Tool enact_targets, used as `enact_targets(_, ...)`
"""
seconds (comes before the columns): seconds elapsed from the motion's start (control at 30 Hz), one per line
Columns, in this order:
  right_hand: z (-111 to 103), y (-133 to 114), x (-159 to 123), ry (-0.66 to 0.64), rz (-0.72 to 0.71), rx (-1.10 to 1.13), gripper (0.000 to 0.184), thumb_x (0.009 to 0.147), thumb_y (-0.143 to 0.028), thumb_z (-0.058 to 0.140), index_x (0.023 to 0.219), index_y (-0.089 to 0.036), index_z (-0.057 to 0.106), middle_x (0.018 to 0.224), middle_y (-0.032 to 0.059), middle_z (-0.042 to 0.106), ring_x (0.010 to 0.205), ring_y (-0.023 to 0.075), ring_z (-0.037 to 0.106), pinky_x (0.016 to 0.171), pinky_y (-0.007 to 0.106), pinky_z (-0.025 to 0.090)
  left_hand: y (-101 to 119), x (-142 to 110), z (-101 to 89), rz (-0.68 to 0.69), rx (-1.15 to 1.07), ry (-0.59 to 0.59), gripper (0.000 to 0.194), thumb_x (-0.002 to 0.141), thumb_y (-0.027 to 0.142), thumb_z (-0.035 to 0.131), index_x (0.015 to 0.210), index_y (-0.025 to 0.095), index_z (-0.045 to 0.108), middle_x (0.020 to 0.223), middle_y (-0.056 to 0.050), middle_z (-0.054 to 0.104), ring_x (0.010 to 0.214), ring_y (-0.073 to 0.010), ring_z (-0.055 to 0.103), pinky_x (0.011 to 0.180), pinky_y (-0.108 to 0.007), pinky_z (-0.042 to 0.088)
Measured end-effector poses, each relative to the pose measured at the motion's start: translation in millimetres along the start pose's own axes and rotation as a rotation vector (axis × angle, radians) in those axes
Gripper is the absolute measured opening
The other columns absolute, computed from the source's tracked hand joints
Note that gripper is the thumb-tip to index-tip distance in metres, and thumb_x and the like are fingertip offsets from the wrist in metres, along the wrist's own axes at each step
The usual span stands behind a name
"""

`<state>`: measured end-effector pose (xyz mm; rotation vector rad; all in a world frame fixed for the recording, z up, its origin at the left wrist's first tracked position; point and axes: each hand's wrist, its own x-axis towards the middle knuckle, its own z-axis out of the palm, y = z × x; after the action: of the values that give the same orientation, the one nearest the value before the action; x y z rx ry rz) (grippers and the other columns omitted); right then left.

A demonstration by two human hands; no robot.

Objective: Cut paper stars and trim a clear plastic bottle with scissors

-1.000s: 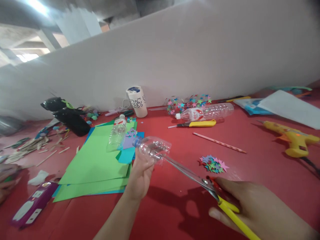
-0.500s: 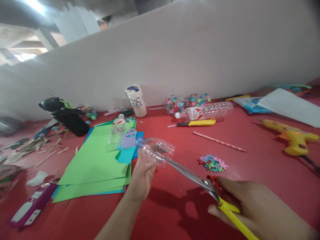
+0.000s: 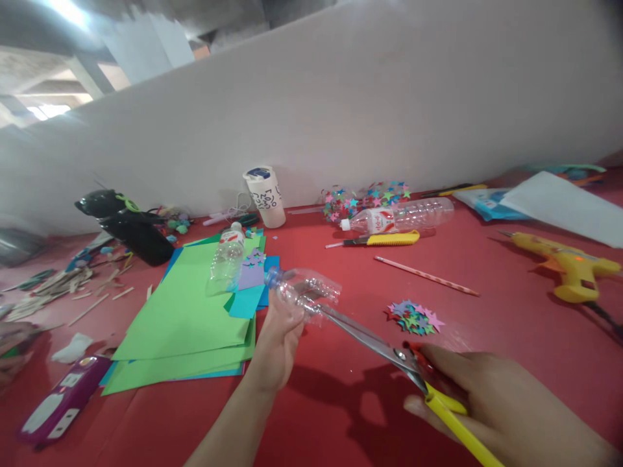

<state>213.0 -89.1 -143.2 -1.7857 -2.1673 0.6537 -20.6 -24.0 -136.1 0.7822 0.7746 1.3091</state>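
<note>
My left hand (image 3: 282, 340) is closed around the neck end of a cut clear plastic bottle (image 3: 304, 292) with a blue cap, held above the red table. In my right hand (image 3: 491, 395) is a pair of scissors (image 3: 374, 342) with yellow and red handles. The blade tips touch the cut bottle's edge close to my left fingers; the blades look nearly closed. Just beyond the scissors lies a pile of coloured star stickers (image 3: 413, 318). Left of the bottle is a purple foam piece (image 3: 252, 275) with small stars on it.
Green sheets (image 3: 180, 318) lie left with a small bottle (image 3: 227, 259) on them. Behind are a tumbler (image 3: 265, 198), a lying bottle (image 3: 403, 216), a yellow cutter (image 3: 392, 239) and a pencil (image 3: 426, 275). A glue gun (image 3: 569, 259) lies right; a purple case (image 3: 65, 399) lies front left.
Almost nothing differs. Both hands, the scissors and the cut bottle keep the same positions; at the far left edge another person's hand has shifted slightly.
</note>
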Motion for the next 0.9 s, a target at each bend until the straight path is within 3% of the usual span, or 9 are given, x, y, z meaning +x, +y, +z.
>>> enact_targets(0.53,1.5,2.4,-0.3,0.044,-0.023,0.001,0.039,0.081,-0.064,0.056,0.071,-0.026,0.055,0.06,0.0039,0.068,0.046,0.0229,0.06,0.045,0.032,0.036,1.3,0.5,2.0,-0.006,0.016,0.008,0.08,0.068,0.022,0.07,0.143,0.031,0.041,0.13,-0.006,0.063,0.121,-0.0271,0.059,0.105,-0.043,0.043)
enact_targets(0.9,0.0,-0.3,1.9,-0.031,0.05,-0.004,0.04,0.081,-0.066,0.052,0.071,-0.027,0.054,0.063,0.0056,0.068,0.051,0.0257,0.06,0.049,0.034,0.036,-0.1,0.9,0.6,0.006,0.016,-0.009,0.076,0.071,0.022,0.068,0.142,0.031,0.043,0.131,-0.005,0.063,0.121,-0.0264,0.059,0.106,-0.042,0.042)
